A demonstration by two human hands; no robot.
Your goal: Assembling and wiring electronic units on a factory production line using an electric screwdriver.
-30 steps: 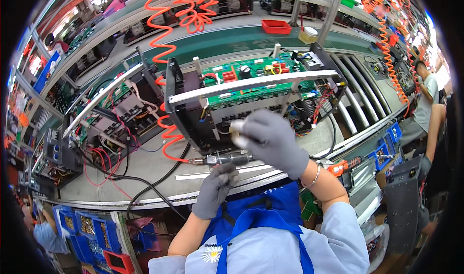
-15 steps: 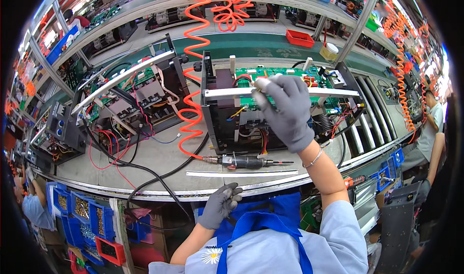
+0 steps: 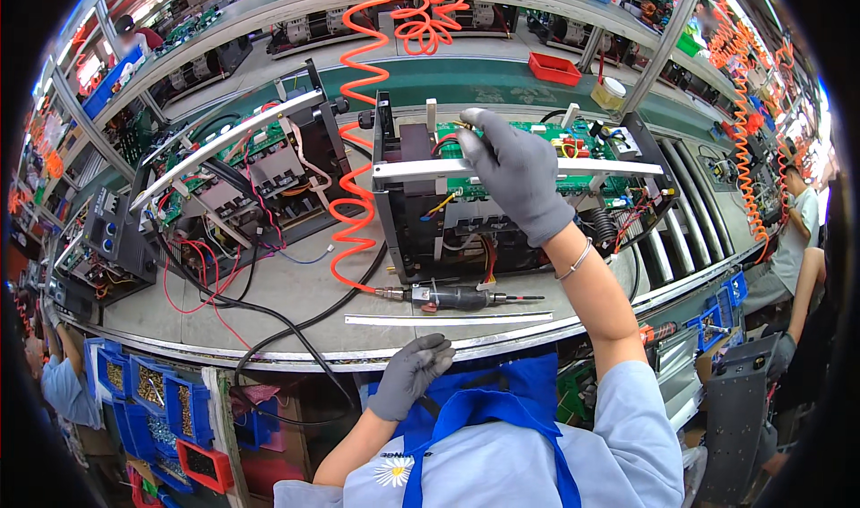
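My right hand (image 3: 521,175), in a grey glove, reaches over the open machine chassis (image 3: 419,226). Its thumb and fingers are pinched together above the left part of the green circuit board (image 3: 535,132), close to some red wires. What sits between the fingertips is too small to make out. Beneath the hand, a pale metal bar (image 3: 414,169) spans the chassis. My left hand (image 3: 408,383), also gloved, hangs at the bench's front edge with curled fingers; their contents are hidden. Between hand and chassis lie a pneumatic screwdriver (image 3: 457,297) and a flat metal strip (image 3: 448,320).
A coiled orange air hose (image 3: 351,210) drops to the screwdriver. Another open chassis (image 3: 237,181) stands left, with black cables (image 3: 269,306) trailing over the bench. Rollers (image 3: 692,212) lie at right. Blue bins (image 3: 148,384) of screws sit lower left. Other people work at both sides.
My right hand has shifted slightly left and away from me, its fingertips moving from the bar to over the circuit board. My left hand has risen a little, fingers still curled.
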